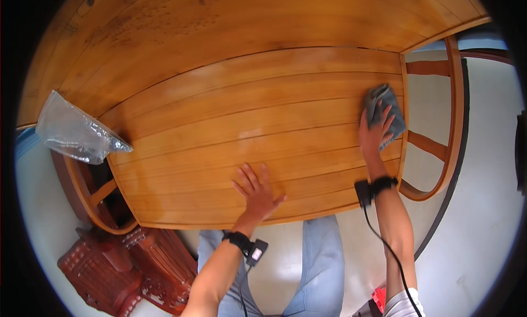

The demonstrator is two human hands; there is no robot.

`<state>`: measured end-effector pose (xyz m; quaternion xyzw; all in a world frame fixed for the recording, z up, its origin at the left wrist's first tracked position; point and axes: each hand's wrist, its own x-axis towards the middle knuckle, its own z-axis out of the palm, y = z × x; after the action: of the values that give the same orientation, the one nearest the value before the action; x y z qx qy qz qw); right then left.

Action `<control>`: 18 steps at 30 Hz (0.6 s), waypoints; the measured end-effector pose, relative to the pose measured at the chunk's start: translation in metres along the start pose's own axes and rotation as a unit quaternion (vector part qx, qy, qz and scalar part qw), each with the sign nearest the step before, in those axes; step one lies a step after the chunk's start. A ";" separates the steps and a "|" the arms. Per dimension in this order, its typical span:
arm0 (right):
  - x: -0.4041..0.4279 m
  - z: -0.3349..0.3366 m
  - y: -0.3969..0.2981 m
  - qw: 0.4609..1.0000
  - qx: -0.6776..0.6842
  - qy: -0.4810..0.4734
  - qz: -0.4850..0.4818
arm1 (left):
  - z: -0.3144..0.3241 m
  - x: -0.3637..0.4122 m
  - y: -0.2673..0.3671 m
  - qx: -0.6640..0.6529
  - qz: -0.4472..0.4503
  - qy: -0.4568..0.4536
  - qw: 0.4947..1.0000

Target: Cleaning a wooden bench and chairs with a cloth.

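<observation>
Before me is a wooden bench whose slatted seat (197, 152) is a glossy orange-brown. My right hand (372, 134) presses on a folded grey cloth (385, 107) at the seat's right end, its fingers spread over the fabric. Part of the cloth is hidden under that hand. My left hand (257, 193) rests palm down near the front edge, fingers apart and holding nothing. Each wrist wears a black strap with a small cabled device.
A clear plastic bag (78, 130) lies over the left armrest (92, 210). The bench's backrest (230, 25) rises along the far side, and a curved right armrest (451, 123) flanks the seat. Dark red carved wooden furniture (123, 267) stands at lower left. Something red (378, 298) is at lower right.
</observation>
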<state>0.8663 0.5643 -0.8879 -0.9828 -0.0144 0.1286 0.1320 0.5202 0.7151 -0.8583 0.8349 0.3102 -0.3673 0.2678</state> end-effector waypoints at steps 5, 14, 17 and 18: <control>-0.027 0.117 -0.188 0.959 0.032 0.190 -0.210 | -0.025 -0.022 -0.101 -0.065 0.194 0.034 0.978; -0.273 0.206 -0.466 0.790 -0.010 -0.150 -0.594 | -0.049 -0.112 -0.270 0.079 0.167 -0.063 0.981; -0.241 0.195 -0.441 0.769 -0.030 -0.154 -0.620 | -0.069 -0.103 -0.278 0.083 0.137 0.010 0.987; -0.227 0.189 -0.424 0.753 0.002 -0.171 -0.635 | -0.070 -0.100 -0.283 0.107 0.108 0.015 0.988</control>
<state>0.6012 1.0072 -0.8961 -0.7086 -0.6575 0.1813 0.1809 0.2958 0.9183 -0.8012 0.8929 0.1808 -0.3544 0.2106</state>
